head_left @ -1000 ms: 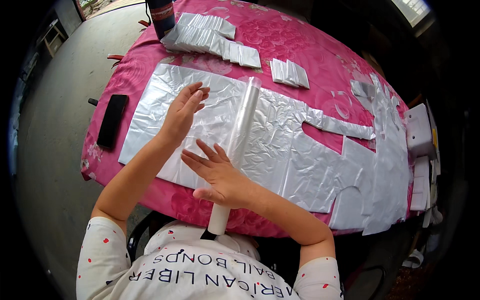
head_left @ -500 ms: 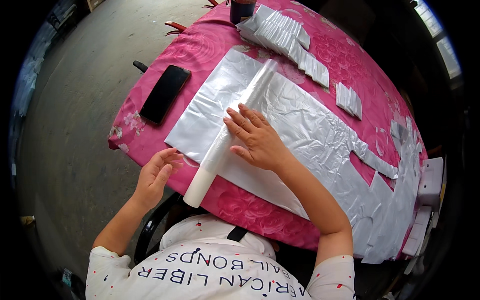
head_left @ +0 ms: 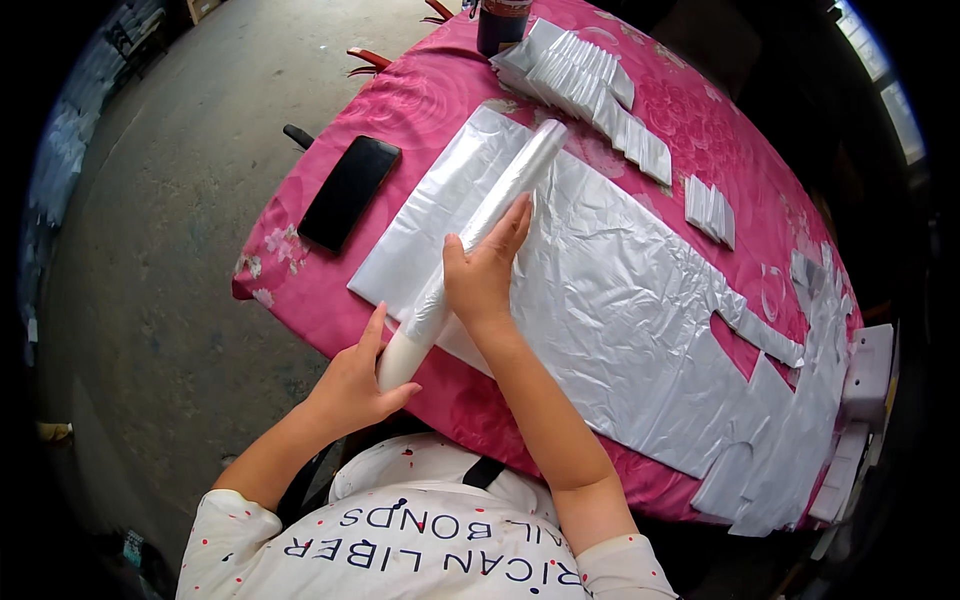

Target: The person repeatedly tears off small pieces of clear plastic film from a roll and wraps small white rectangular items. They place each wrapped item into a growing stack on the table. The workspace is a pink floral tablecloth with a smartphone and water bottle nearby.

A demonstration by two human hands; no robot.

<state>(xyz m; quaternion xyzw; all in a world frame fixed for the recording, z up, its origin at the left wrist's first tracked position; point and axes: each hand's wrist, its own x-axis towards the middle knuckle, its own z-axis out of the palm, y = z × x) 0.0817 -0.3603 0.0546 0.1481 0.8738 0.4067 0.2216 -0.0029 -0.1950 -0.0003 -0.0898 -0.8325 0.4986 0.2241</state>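
Note:
A roll of thin plastic film on a white core [head_left: 505,192] lies slantwise across silvery-white plastic bags [head_left: 590,290] spread flat on the table. My right hand [head_left: 484,275] grips the roll near its middle, thumb on its left side and fingers along its right. My left hand [head_left: 352,385] is at the bare near end of the core, fingers on one side and thumb on the other. That end is partly hidden by the hand. Toward the right, the flat bags show cut-out handle shapes.
A black phone [head_left: 350,194] lies at the table's left side. Folded white plastic packets [head_left: 585,85] fan out at the far side, with a smaller stack [head_left: 709,212] nearer. A dark container [head_left: 502,25] stands at the back. White boxes [head_left: 866,372] sit beyond the pink tablecloth's [head_left: 400,100] right edge.
My right hand has turned from lying flat on the roll to gripping it. My left hand has moved from beside the roll onto its near end. The view has shifted slightly.

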